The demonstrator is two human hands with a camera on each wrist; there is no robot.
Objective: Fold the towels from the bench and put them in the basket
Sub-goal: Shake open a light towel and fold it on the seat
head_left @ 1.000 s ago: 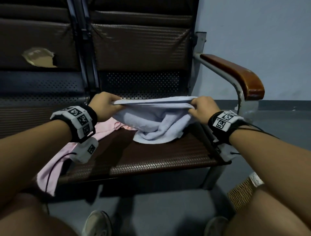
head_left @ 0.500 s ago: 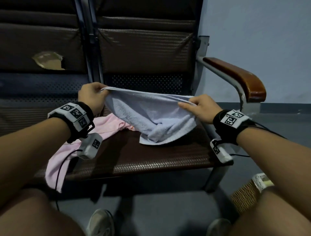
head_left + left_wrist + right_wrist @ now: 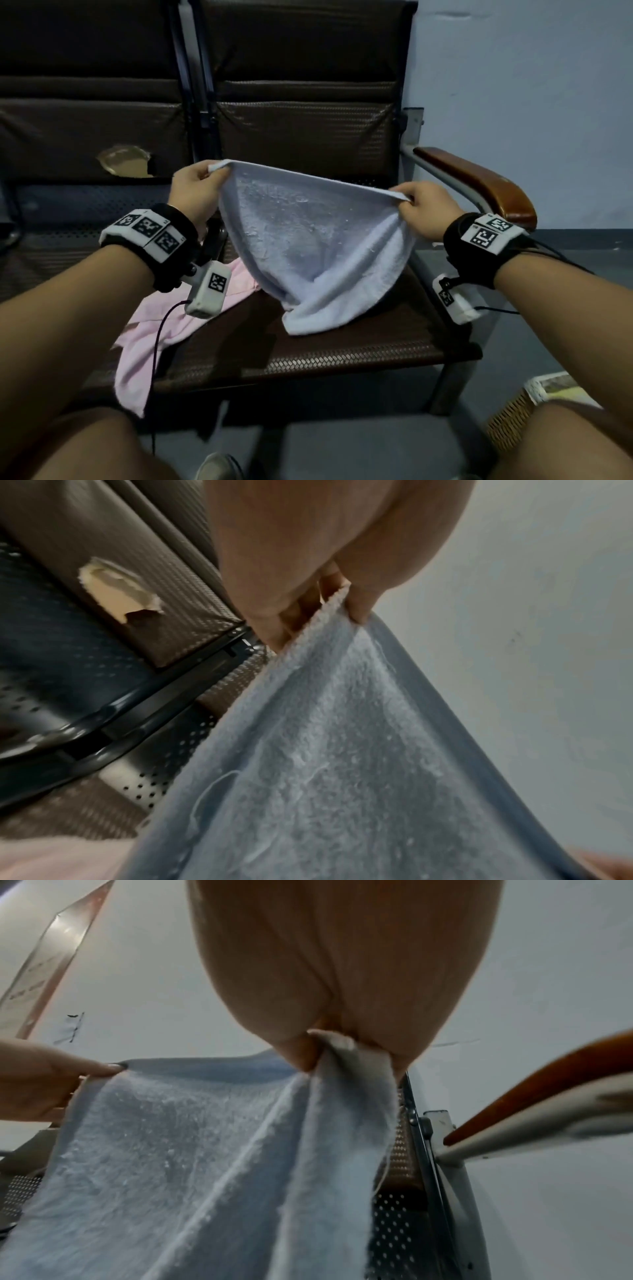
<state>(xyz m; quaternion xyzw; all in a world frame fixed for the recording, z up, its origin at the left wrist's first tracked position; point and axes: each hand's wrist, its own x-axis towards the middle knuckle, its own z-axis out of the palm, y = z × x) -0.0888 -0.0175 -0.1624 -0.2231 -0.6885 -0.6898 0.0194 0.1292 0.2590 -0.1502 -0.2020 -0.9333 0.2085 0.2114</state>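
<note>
Dim waiting-room bench [image 3: 342, 356]: blue towel [image 3: 308, 253] stretched above seat, left hand [image 3: 195, 195] pinching corner at ten o'clock, right hand [image 3: 424, 209] pinching at two. Spreading step; next, probably bringing corners together. Basket [image 3: 510, 421] at five.

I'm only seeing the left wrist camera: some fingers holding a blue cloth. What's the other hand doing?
Observer: The right hand pinches the blue towel's other top corner, stretching the edge between the hands.
Visitor: Is the towel in the air?
Observer: Mostly; its bottom end rests on the bench seat.
Visitor: Any other towels?
Observer: A pink towel lies on the seat under the left hand, hanging over the front edge.
</note>
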